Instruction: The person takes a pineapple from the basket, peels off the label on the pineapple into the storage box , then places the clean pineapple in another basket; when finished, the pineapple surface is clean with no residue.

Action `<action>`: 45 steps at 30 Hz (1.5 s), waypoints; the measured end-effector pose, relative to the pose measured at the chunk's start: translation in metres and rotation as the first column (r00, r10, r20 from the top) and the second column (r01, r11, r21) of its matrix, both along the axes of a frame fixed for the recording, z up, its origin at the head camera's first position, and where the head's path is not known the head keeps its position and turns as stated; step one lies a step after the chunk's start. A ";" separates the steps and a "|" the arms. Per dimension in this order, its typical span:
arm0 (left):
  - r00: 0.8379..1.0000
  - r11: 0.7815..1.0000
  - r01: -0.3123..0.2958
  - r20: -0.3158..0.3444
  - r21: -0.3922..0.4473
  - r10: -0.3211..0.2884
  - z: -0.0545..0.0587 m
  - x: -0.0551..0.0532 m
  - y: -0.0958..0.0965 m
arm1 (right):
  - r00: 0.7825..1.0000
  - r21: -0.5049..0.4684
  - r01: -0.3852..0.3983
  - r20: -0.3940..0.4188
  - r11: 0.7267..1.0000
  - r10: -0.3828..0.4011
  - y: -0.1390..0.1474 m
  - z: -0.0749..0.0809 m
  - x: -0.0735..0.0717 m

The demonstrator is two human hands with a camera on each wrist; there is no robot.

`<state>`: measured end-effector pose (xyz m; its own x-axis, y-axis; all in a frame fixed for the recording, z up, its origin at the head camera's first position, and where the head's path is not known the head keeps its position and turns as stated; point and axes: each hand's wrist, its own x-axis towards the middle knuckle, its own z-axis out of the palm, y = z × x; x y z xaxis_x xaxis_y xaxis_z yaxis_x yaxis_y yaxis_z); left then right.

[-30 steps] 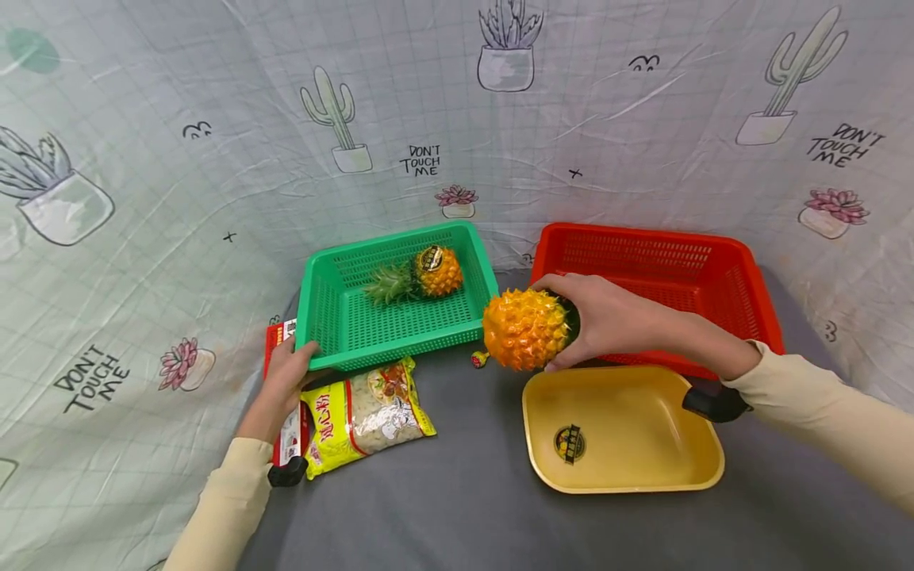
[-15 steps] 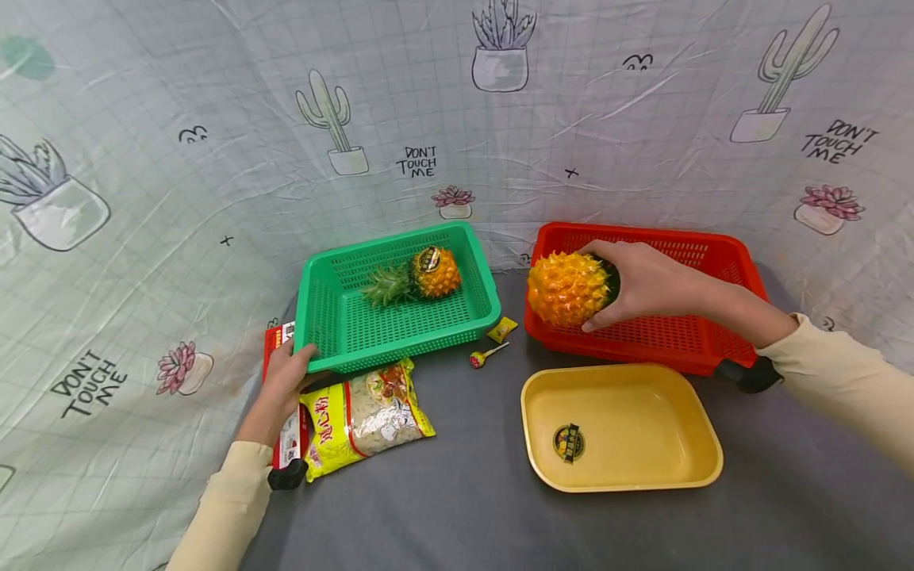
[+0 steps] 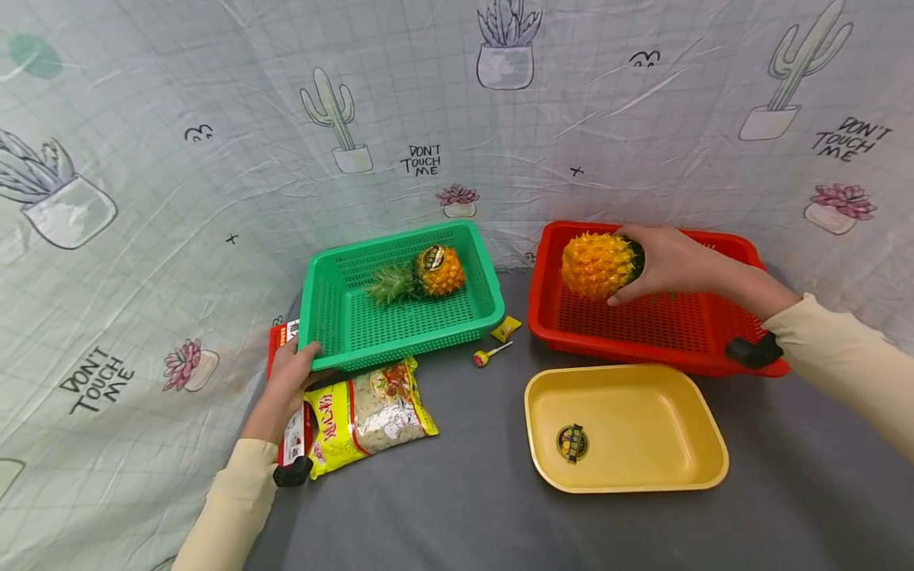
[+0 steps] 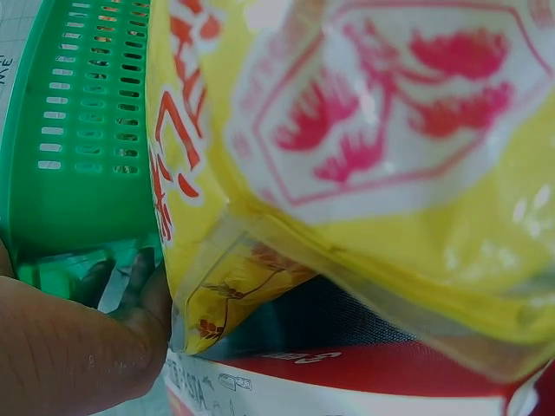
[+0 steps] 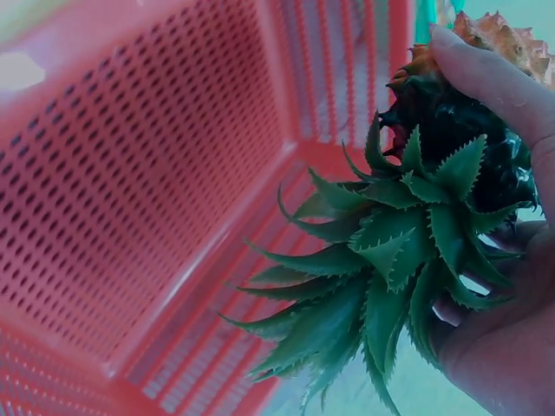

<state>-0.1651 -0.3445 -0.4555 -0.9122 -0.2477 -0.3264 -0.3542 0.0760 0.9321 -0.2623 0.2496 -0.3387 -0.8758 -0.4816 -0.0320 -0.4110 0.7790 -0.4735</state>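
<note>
My right hand [image 3: 674,258] grips a pineapple [image 3: 596,266] by its dark green lower part, thumb and fingers round it, over the red basket [image 3: 657,327]. Its spiky leaves [image 5: 373,269] spread below the palm in the right wrist view; the head view mostly hides them behind the hand. At the front left corner of the green basket [image 3: 400,349], my left hand [image 3: 284,381] holds the rim, thumb on top and fingers tucked underneath. Inside that basket another pineapple [image 3: 441,274] with a black and gold sticker lies on its side.
A yellow food bag [image 3: 378,412] lies before the green basket, overlapping a red and white box [image 3: 294,440]. Between the baskets lie a lollipop [image 3: 481,358] and a small yellow wrapped candy [image 3: 506,328]. A yellow tub [image 3: 628,484] bearing a sticker stands in front of the red basket.
My right hand has carried the pineapple right and back, from above the gap beside the yellow tub to over the red basket. The left hand stays at the green basket's corner.
</note>
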 end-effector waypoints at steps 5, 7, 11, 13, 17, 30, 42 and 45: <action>1.000 1.000 -0.006 -0.006 0.003 0.006 0.000 0.000 -0.001 | 0.999 0.033 0.022 0.026 0.999 -0.023 0.012 -0.012 -0.020; 1.000 1.000 -0.004 -0.012 -0.001 0.004 0.000 0.000 -0.001 | 0.999 0.042 0.032 0.029 0.999 -0.033 0.015 -0.019 -0.027; 1.000 1.000 -0.003 -0.015 0.005 0.003 0.002 0.000 -0.001 | 0.998 0.059 0.041 0.035 0.997 -0.043 0.019 -0.033 -0.039; 1.000 1.000 0.003 -0.018 0.012 -0.002 0.002 0.001 -0.001 | 0.998 0.070 0.039 0.046 0.997 -0.042 0.021 -0.040 -0.043; 1.000 1.000 0.001 -0.021 0.021 -0.001 0.000 0.000 0.000 | 0.996 0.081 0.035 0.083 0.996 -0.042 0.022 -0.049 -0.049; 1.000 1.000 0.000 -0.026 0.022 0.001 -0.002 -0.002 -0.002 | 0.990 0.114 -0.005 0.143 0.993 -0.011 0.018 -0.076 -0.057; 1.000 1.000 0.002 -0.031 0.031 -0.001 -0.003 -0.004 -0.003 | 0.982 0.118 0.004 0.185 0.993 -0.026 0.021 -0.080 -0.054; 0.999 1.000 0.004 -0.032 0.027 -0.003 -0.003 -0.004 -0.003 | 0.981 0.126 0.007 0.192 0.992 -0.031 0.021 -0.081 -0.056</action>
<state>-0.1689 -0.3478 -0.4588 -0.9233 -0.2356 -0.3033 -0.3236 0.0521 0.9448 -0.3182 0.2710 -0.4202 -0.8562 -0.4466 -0.2598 -0.3060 0.8435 -0.4416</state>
